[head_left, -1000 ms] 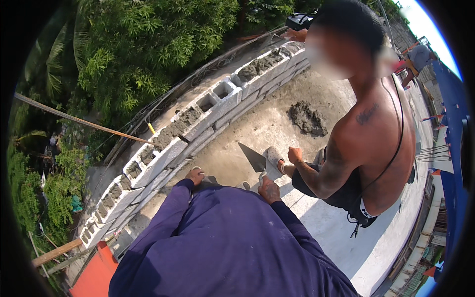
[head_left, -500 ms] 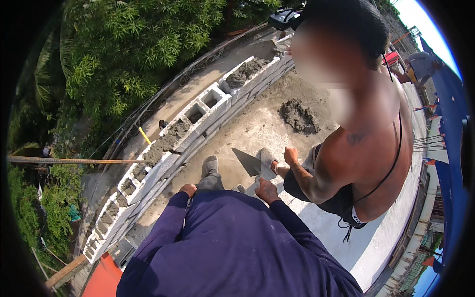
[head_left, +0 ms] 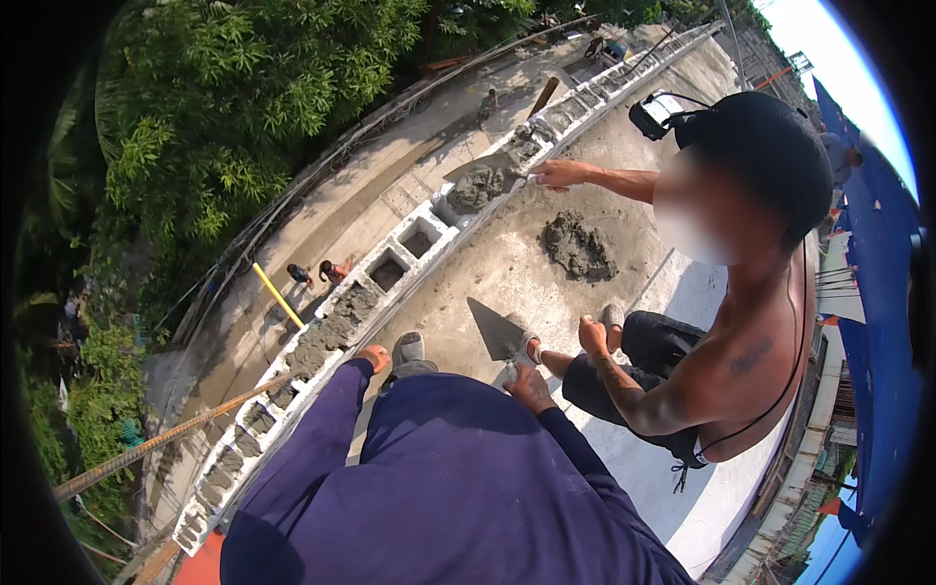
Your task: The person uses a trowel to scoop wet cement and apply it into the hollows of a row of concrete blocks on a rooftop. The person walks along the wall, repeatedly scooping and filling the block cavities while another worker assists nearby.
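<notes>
Nearest, at 6 o'clock, two dark blue sleeves [head_left: 458,487] come up from the lower edge. The left hand [head_left: 371,359] lies curled against the edge of the block wall [head_left: 390,278], on top of fresh mortar; whether it grips anything cannot be told. The right hand [head_left: 531,388] is closed on the handle of one trowel [head_left: 497,331], whose pointed blade lies flat on the concrete slab [head_left: 507,263] just past centre. One grey shoe [head_left: 409,351] shows between the two hands. At 3 o'clock crouches a second person [head_left: 721,370], shirtless, with one fist closed near the trowel handle and the other hand [head_left: 556,174] stretched flat to the wall at 12 o'clock. Two mortar heaps show: one [head_left: 580,246] on the slab near 1 o'clock, one [head_left: 478,185] on top of the wall beside that far hand. The wall is a single row of hollow grey blocks running from 7 to 1 o'clock, some cells filled, two clearly open. A yellow bar [head_left: 278,294] lies beyond it at 10 o'clock, trees [head_left: 244,117] farther off.
</notes>
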`<state>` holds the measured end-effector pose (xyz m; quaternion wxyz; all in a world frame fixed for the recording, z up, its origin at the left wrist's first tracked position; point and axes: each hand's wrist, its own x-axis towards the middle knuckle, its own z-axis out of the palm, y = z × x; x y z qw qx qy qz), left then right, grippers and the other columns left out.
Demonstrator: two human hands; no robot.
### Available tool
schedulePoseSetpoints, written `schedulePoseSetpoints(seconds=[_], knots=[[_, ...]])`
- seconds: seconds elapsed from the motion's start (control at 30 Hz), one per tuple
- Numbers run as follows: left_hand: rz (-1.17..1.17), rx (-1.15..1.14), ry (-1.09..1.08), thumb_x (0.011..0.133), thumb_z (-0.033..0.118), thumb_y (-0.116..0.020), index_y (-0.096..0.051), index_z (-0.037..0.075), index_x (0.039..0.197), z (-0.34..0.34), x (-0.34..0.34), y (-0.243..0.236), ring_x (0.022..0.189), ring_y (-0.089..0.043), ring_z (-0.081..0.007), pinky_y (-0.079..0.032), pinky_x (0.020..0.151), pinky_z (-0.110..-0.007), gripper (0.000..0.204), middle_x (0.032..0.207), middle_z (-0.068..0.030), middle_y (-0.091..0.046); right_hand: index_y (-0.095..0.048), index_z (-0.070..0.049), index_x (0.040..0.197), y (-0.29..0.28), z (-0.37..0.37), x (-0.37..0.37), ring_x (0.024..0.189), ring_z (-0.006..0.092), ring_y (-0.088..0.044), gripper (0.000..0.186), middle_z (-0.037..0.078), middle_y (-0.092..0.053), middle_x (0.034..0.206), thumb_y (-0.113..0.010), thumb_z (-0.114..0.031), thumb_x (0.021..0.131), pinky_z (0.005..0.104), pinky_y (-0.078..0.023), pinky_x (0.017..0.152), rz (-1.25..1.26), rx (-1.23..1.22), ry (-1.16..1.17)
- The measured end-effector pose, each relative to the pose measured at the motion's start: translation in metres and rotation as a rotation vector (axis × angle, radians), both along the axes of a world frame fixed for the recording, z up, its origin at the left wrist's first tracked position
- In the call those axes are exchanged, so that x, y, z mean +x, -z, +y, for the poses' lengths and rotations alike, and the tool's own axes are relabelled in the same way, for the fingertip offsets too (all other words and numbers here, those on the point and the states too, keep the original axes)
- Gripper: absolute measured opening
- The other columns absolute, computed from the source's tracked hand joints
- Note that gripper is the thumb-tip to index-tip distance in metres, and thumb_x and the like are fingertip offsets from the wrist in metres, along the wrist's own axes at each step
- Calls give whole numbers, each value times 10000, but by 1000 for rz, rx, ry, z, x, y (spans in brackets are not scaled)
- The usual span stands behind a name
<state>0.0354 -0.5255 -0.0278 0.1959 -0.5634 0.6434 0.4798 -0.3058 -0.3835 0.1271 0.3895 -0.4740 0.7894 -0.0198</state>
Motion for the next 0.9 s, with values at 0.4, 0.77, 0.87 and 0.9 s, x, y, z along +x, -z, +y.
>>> schedulePoseSetpoints(seconds=[0.4, 0.77, 0.87, 0.9], knots=[[-69, 42, 91, 791, 343, -530, -605, 155, 1070, -29, -20, -5, 1072, -518, -298, -407, 914, -373, 344, 1158, -123, -559, -504, 46, 1107, 13, -5, -15, 922, 355, -597, 556, 259, -604, 940, -649, -261, 666, 377, -470, 796, -30, 61, 122], [-1, 34, -214, 804, 320, -540, -582, 98, 1103, 5, -65, -24, 1046, -543, -282, -421, 888, -362, 374, 1110, -127, -588, -464, -6, 908, 39, -75, -63, 493, 198, -538, 238, 83, -521, 679, -602, -141, 770, 327, -457, 435, -559, 117, 564], [42, 52, -304, 797, 314, -538, -585, 101, 1101, 33, -86, -35, 1028, -556, -273, -429, 875, -351, 374, 1101, -115, -596, -440, -29, 894, 47, -104, -63, 474, 189, -501, 185, 70, -484, 645, -561, -120, 786, 321, -437, 419, -798, 151, 682], [63, 45, -348, 793, 310, -537, -589, 107, 1097, 42, -91, -39, 1007, -569, -266, -436, 865, -339, 369, 1091, -100, -605, -441, -35, 892, 50, -113, -57, 478, 192, -504, 177, 72, -484, 646, -558, -119, 788, 319, -437, 424, -757, 120, 670]])
